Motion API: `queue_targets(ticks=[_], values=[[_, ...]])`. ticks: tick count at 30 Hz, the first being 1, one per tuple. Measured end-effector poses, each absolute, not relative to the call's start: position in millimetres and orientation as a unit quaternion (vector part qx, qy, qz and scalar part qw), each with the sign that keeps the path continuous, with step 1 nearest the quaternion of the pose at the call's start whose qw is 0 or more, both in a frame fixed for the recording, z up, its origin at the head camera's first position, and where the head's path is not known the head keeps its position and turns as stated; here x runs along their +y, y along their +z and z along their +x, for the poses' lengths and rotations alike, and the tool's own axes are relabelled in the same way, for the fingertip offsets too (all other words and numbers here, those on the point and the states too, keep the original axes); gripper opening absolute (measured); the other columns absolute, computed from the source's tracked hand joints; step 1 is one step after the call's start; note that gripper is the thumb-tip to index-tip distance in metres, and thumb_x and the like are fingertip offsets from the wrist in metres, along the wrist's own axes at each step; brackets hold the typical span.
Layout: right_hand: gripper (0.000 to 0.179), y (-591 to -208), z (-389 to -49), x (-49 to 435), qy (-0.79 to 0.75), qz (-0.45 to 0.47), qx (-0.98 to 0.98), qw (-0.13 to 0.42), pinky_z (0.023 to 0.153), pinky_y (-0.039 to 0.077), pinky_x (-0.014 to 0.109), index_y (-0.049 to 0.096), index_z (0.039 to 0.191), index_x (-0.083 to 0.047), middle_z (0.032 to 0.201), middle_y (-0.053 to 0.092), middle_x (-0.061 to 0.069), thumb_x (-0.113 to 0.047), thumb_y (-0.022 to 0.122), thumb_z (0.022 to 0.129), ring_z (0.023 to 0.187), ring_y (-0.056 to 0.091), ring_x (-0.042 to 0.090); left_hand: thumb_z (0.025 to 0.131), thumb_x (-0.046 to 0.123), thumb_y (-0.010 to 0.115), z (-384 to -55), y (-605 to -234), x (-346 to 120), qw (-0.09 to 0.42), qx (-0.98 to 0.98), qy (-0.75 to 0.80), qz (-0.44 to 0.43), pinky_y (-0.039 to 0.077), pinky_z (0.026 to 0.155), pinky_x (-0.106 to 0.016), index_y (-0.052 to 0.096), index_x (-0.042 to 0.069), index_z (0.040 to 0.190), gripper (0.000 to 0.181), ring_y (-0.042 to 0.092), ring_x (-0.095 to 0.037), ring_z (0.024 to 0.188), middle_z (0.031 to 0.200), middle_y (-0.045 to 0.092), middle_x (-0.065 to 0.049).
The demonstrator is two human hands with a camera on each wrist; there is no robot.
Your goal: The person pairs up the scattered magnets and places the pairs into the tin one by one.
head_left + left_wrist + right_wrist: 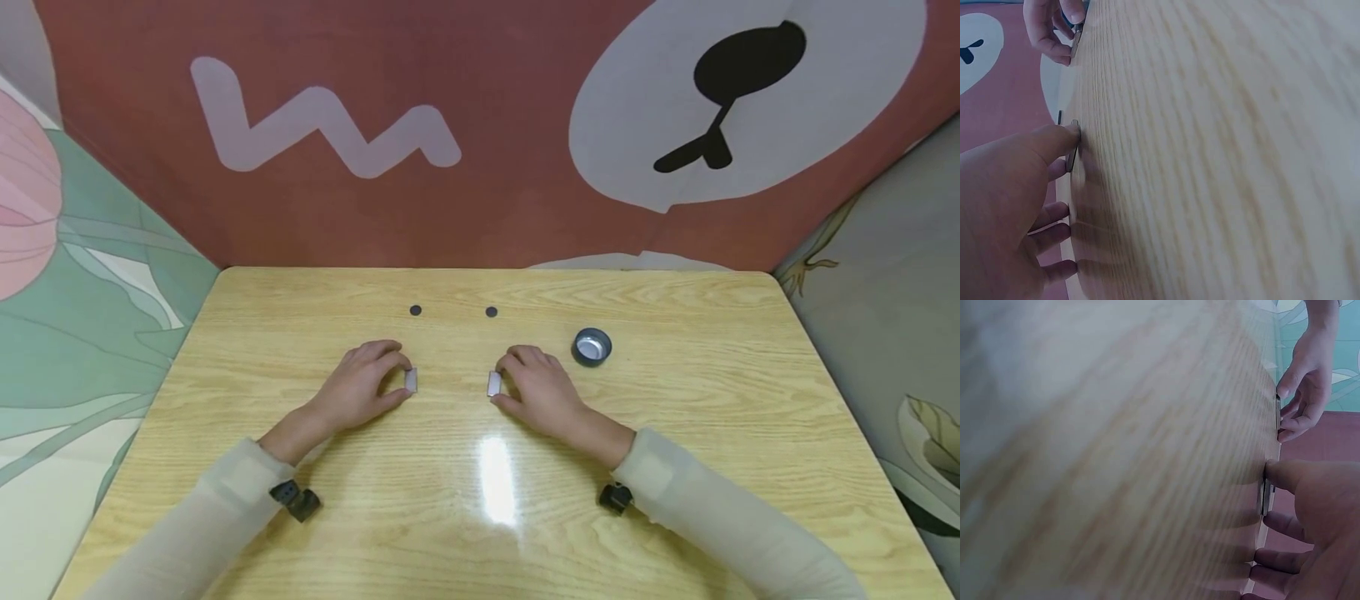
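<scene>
My left hand (365, 383) pinches a small, flat silver rectangular plate (411, 381) by its ends, between thumb and forefinger. To its right, my right hand (542, 390) pinches a matching silver plate (493, 383) the same way. Both plates lie flat at the tabletop, a short gap apart, their long sides pointing away from me. In the left wrist view the left plate (1073, 147) shows thin, edge-on, under the thumb. The right wrist view shows the right plate (1266, 497) between thumb and forefinger. Beyond the hands, two small black discs (416, 310) (491, 312) lie side by side.
A shallow round dark dish (592, 347) with a shiny inside stands just beyond the right hand. The wooden table (712, 375) meets a red printed wall hanging (510, 217) at its far edge. Patterned fabric hangs at both sides.
</scene>
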State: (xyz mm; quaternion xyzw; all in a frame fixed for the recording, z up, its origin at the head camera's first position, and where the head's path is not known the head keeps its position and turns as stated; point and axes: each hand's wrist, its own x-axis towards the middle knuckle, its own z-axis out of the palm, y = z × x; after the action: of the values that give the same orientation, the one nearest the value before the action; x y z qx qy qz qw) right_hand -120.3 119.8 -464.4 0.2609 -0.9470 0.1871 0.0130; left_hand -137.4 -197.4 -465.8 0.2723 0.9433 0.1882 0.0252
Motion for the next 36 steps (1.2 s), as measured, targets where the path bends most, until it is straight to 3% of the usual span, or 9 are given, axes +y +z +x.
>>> queue_targets(ticks=[24, 31, 36], values=[[0.039, -467.6, -123.6, 119.1, 0.218, 0.249, -0.944, 0.007, 0.103, 0.044, 0.051, 0.069, 0.112, -0.007, 0.123, 0.061, 0.012, -0.029, 0.085, 0.085, 0.120, 0.054, 0.032, 0.090, 0.026, 0.079, -138.6, -466.2, -187.9, 0.008, 0.940, 0.197, 0.278, 0.035, 0.110, -0.058, 0.069, 0.010, 0.115, 0.031, 0.049, -0.036, 0.132, 0.137, 0.058, -0.016], [0.041, -467.7, -125.0, 118.6, 0.254, 0.234, -0.939, -0.001, 0.090, 0.047, 0.045, 0.070, 0.111, -0.007, 0.111, 0.062, 0.008, -0.027, 0.089, 0.080, 0.103, 0.055, 0.027, 0.090, 0.029, 0.079, -140.0, -469.0, -184.8, 0.004, 0.939, 0.209, 0.274, 0.040, 0.102, -0.052, 0.070, 0.010, 0.116, 0.033, 0.052, -0.030, 0.118, 0.126, 0.060, -0.011], [0.040, -469.2, -129.2, 120.1, 0.296, 0.212, -0.931, -0.036, 0.080, 0.046, 0.036, 0.070, 0.110, -0.009, 0.097, 0.060, 0.002, -0.026, 0.090, 0.080, 0.090, 0.051, 0.020, 0.090, 0.031, 0.080, -141.5, -472.0, -184.2, -0.005, 0.936, 0.219, 0.275, 0.042, 0.095, -0.046, 0.071, 0.009, 0.116, 0.035, 0.052, -0.027, 0.107, 0.116, 0.062, -0.008]])
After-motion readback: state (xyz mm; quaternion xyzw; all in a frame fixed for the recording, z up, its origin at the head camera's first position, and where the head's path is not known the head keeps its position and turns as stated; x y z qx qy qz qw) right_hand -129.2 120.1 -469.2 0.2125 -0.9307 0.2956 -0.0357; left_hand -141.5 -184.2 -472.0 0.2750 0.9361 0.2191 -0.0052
